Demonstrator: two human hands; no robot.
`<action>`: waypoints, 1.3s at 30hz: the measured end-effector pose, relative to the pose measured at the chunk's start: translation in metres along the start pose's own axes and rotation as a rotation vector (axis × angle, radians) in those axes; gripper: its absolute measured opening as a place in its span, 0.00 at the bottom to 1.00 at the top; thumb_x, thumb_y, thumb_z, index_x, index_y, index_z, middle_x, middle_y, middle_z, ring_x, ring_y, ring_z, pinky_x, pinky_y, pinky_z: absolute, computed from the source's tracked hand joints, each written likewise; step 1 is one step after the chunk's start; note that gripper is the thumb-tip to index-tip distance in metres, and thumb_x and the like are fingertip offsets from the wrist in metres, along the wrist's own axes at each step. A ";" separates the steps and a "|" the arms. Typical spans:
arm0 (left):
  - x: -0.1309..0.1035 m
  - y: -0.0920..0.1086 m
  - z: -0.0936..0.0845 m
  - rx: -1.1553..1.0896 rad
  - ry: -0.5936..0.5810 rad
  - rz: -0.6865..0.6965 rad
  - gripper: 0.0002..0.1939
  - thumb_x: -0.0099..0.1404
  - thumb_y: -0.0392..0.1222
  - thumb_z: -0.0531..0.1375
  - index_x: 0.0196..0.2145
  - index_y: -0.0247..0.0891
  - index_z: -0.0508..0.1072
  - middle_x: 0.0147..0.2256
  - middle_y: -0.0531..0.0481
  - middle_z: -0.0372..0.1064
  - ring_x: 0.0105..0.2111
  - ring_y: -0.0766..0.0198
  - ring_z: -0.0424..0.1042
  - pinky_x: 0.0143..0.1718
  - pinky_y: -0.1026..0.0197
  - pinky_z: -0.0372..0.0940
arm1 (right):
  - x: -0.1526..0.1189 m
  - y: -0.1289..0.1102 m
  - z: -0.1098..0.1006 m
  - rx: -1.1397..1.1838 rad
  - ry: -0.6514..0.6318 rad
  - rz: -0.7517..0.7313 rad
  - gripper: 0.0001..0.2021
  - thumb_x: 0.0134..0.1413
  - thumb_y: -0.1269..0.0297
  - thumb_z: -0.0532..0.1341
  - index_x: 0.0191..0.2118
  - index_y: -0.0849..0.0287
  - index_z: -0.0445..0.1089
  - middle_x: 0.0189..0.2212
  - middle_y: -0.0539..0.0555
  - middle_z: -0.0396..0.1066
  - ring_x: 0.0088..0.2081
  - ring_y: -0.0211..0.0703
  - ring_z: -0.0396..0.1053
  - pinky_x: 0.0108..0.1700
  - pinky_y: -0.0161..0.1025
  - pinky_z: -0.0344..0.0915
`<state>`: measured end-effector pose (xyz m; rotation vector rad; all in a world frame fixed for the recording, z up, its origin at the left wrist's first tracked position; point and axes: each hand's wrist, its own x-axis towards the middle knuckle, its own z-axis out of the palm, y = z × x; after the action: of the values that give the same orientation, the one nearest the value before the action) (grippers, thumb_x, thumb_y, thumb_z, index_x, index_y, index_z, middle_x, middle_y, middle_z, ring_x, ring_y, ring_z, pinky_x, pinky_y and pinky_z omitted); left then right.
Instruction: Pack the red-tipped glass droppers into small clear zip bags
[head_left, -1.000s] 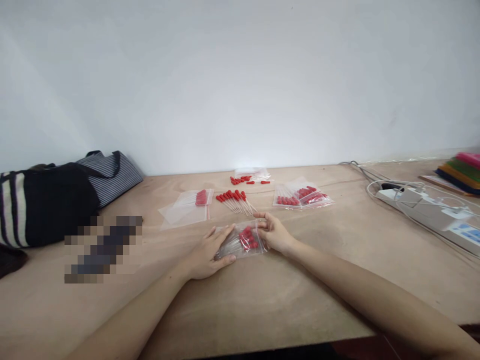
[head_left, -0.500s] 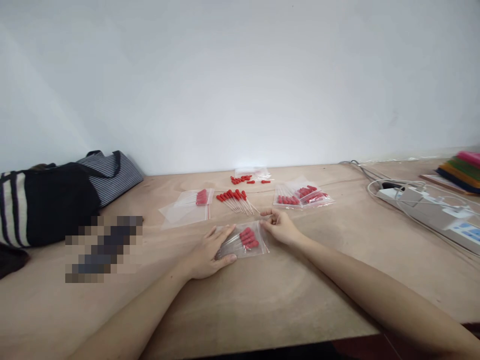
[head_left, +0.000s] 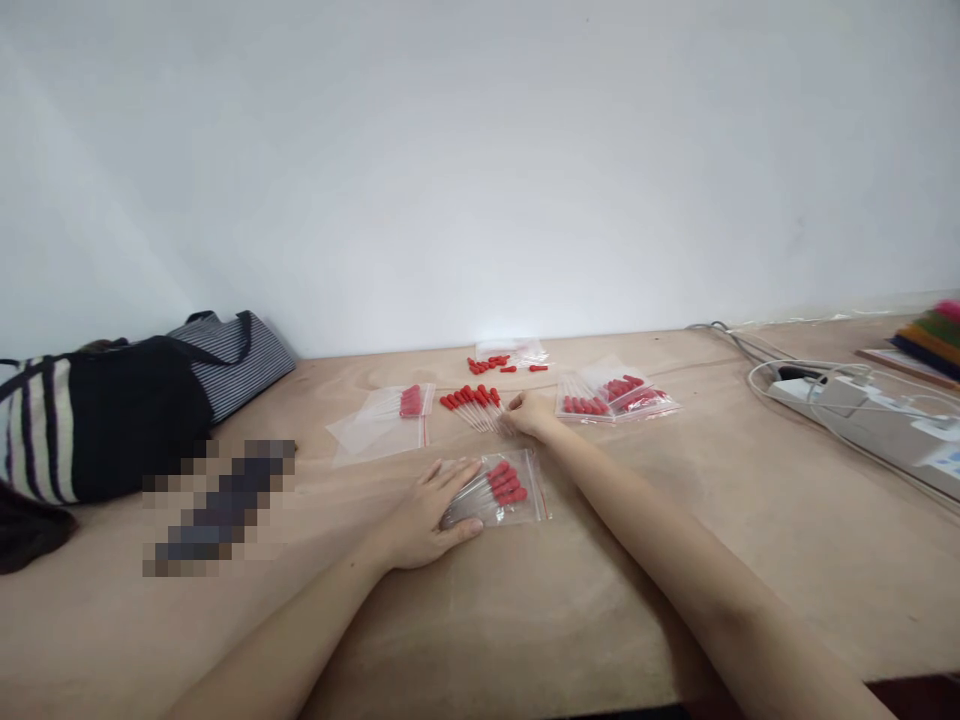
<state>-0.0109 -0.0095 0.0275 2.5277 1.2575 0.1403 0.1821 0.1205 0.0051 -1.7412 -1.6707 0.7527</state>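
My left hand (head_left: 431, 515) lies flat, fingers spread, on the left part of a clear zip bag (head_left: 531, 512) holding several droppers with red bulbs (head_left: 508, 484). Beyond that bag, a fan of loose red-bulbed droppers (head_left: 472, 400) lies on the table. At the right edge of this fan is my right hand (head_left: 529, 413), its fingers pinched together near the clear stems; what is between the fingertips is too small to make out. A bag with red-bulbed droppers (head_left: 409, 402) rests to the left of the fan, partly over other clear bags.
Filled bags (head_left: 615, 396) lie right of my right hand. Loose red bulbs (head_left: 491, 363) and clear bags sit near the wall. A black bag (head_left: 135, 420) and a blurred dark object (head_left: 225, 510) are at left, a power strip (head_left: 870, 415) with cables at right.
My right hand has moved forward and left, from the zip bag's edge to the loose droppers. My left hand stays on the bag. The view has shifted slightly.
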 end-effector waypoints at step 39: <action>0.003 -0.005 0.003 0.002 0.024 0.052 0.31 0.63 0.54 0.48 0.60 0.42 0.42 0.60 0.49 0.43 0.58 0.58 0.44 0.59 0.49 0.35 | -0.056 0.038 -0.048 -0.231 -0.051 -0.229 0.16 0.41 0.64 0.62 0.40 0.63 0.64 0.32 0.57 0.69 0.35 0.44 0.66 0.34 0.34 0.58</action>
<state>-0.0126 -0.0051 0.0233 2.5689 1.2017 0.1820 0.2410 0.0613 0.0072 -1.6531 -2.0173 0.5202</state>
